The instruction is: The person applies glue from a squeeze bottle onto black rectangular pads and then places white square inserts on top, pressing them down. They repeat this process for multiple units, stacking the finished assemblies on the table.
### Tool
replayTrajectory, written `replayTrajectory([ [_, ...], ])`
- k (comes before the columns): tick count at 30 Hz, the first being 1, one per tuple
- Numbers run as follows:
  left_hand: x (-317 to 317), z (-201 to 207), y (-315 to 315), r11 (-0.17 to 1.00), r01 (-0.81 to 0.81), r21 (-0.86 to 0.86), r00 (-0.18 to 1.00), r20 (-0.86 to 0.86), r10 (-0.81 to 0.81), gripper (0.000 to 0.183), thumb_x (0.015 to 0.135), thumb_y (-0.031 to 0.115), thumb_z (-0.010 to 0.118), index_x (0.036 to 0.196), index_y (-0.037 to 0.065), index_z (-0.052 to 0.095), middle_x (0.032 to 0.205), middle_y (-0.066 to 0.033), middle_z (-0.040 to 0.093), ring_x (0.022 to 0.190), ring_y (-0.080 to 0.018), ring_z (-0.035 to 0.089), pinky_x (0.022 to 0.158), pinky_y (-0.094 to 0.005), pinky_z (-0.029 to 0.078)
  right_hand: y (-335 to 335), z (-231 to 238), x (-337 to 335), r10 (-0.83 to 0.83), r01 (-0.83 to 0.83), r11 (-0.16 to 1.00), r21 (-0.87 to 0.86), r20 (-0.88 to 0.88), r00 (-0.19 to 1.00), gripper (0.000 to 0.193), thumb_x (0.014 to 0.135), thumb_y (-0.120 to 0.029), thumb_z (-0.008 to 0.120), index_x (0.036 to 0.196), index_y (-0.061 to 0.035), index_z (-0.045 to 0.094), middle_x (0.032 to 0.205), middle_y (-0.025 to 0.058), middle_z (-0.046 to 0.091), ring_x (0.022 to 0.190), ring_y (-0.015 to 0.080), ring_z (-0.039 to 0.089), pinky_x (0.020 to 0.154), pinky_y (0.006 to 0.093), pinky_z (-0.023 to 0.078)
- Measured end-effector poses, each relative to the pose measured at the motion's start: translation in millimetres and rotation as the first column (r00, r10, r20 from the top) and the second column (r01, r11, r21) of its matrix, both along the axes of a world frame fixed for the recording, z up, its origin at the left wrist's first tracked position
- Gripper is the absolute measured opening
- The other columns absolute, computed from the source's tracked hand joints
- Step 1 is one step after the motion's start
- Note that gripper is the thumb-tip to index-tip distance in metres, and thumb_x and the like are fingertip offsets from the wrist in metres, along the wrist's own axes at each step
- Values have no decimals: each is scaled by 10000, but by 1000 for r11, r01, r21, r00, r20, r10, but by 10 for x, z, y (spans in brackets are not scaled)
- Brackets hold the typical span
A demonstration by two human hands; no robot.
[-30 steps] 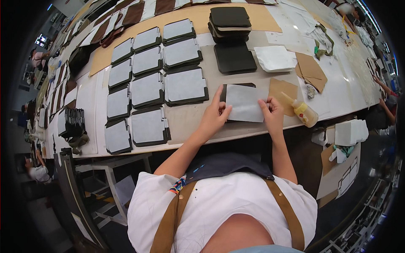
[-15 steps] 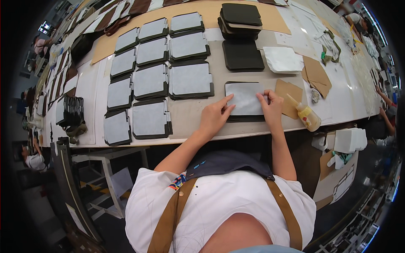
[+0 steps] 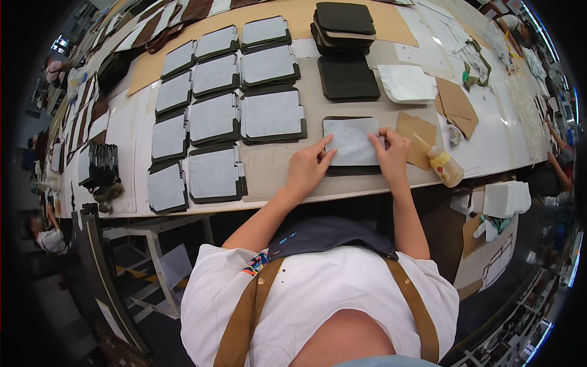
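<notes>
A pale grey sheet [image 3: 350,144] lies over a dark rectangular panel [image 3: 353,172] in front of me; the panel's dark edge shows along the top and bottom. My left hand [image 3: 307,165] is closed on the sheet's left edge, thumb and forefinger at its rim. At the right edge, my right hand [image 3: 392,156] pinches the same sheet, its thumb lying on the surface near the upper corner. A bottle of yellowish liquid with a long nozzle [image 3: 446,168] leans beside my right hand. Beyond the panel sits a flat stack of dark panels [image 3: 348,78].
Several piles of grey-faced dark panels [image 3: 272,114] fill the table's left. A taller stack of dark pieces [image 3: 343,27] stands at the back. White sheets [image 3: 408,84] and brown card pieces [image 3: 417,140] lie to the right. The table's front edge [image 3: 269,203] runs below my wrists.
My hands stay at the sheet's two sides, with small finger shifts; the right thumb has slid slightly left over it. The whole view has shifted a little. The piles have not moved.
</notes>
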State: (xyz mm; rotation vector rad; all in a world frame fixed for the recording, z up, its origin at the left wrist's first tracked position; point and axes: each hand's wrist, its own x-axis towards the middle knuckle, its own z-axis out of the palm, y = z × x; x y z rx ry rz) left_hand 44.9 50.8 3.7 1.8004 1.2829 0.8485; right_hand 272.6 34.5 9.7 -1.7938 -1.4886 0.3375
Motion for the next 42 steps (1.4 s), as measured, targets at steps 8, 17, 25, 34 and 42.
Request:
replayTrajectory([
  [8, 8, -66, 10, 999, 3, 37, 1000, -4, -3, 384, 930, 208, 723, 1287, 68, 690, 647, -73, 577, 553, -182, 522, 573, -325, 446, -60, 181, -98, 8, -38, 993, 112, 258, 966, 210, 863, -150, 754, 1066, -107, 721, 776, 18, 629, 774, 195, 552, 851, 366, 351],
  [17, 13, -7, 5, 1000, 6, 22, 998, -57, -5, 371, 923, 225, 724, 1262, 76, 703, 689, -106, 648, 587, -256, 607, 590, -372, 479, -36, 119, -74, 16, -74, 987, 146, 364, 931, 149, 860, -141, 742, 1007, -121, 750, 824, 11, 676, 808, 195, 568, 851, 369, 345],
  [25, -26, 51, 1, 997, 30, 75, 992, -123, -21, 406, 910, 240, 735, 1283, 86, 691, 652, -94, 613, 576, -262, 599, 580, -386, 473, -31, 117, -55, 19, -53, 995, 79, 380, 925, 139, 843, -148, 756, 975, -115, 726, 879, 21, 665, 859, 219, 575, 847, 389, 351],
  [34, -85, 85, 280, 877, 168, 450, 964, -263, -50, 496, 954, 279, 661, 1385, 46, 581, 1287, -153, 607, 1201, -352, 557, 989, -438, 460, -24, 58, 41, 124, -170, 983, 70, 430, 894, 548, 900, -289, 721, 1365, -52, 558, 1408, 133, 535, 1339, 294, 463, 1131, 476, 283],
  [42, -65, -134, 278, 860, 386, 334, 814, -561, -148, 703, 1001, 328, 582, 1550, -17, 311, 1648, -193, 253, 1543, -361, 195, 1235, -505, 180, -196, 63, 98, 341, -254, 939, -232, 542, 768, 887, 939, -577, 581, 1570, -20, 300, 1648, 146, 280, 1552, 283, 199, 1254, 539, 95],
])
